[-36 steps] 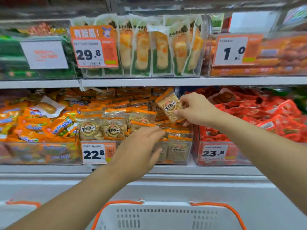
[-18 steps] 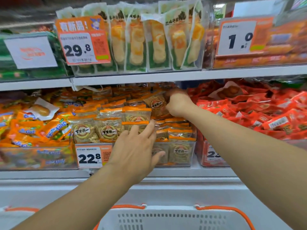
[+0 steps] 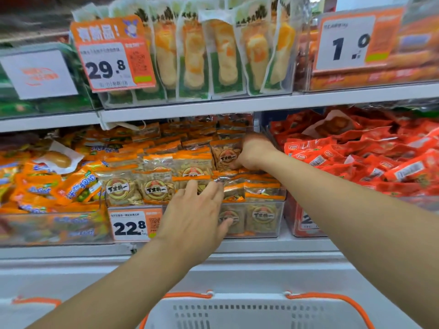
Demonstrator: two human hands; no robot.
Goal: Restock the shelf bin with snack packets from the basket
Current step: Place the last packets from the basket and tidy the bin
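Note:
A clear shelf bin [image 3: 263, 230] on the middle shelf holds several orange-topped snack packets with a round brown label. My right hand [image 3: 253, 150] reaches deep into the bin's right rear and grips one such snack packet [image 3: 225, 154], standing it upright among the others. My left hand [image 3: 194, 214] lies with straight, spread fingers over the front of the bin, fingertips touching the front-row packets and thumb against the bin's clear wall. The white basket [image 3: 249, 312] with orange handles sits below at the bottom edge; its inside is out of sight.
A bin of orange candy packets [image 3: 47, 186] stands to the left and a bin of red packets [image 3: 368, 157] to the right. The upper shelf [image 3: 213, 106] carries tall green-and-white packs [image 3: 213, 51] and price tags, close above my right hand.
My right hand has carried the packet from in front of the bin to deep inside its rear right. My left hand has stayed at the front. The view has moved closer.

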